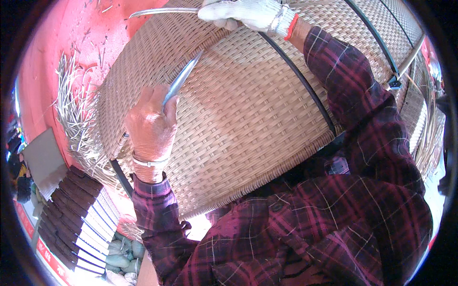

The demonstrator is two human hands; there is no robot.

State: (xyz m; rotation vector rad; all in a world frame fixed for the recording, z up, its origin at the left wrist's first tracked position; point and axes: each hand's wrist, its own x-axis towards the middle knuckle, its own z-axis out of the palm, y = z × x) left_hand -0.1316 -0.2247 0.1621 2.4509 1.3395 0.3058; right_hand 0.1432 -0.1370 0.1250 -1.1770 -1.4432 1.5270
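My bare left hand (151,117) is closed around a pointed tool. Its tapering metal blade (183,78) angles up and to the right over the weave, and what looks like its handle end sticks out below the fist. At the top, my right hand (243,13) wears a white knit glove with a red-edged cuff. Its fingers are closed on a thin, pale curved strip (164,10) that reaches out to the left. Beneath both hands lies a large tan woven wicker piece (238,114), with a thick braided ridge running across it near the blade tip.
Dark curved bars (300,76) cross the wicker piece. Loose pale wicker strands (76,109) pile up at the left on a red surface (43,86). A stack of dark brown and white slatted pieces (81,219) stands at lower left, near greenish bundles (125,255). More strands (427,128) hang at the right.
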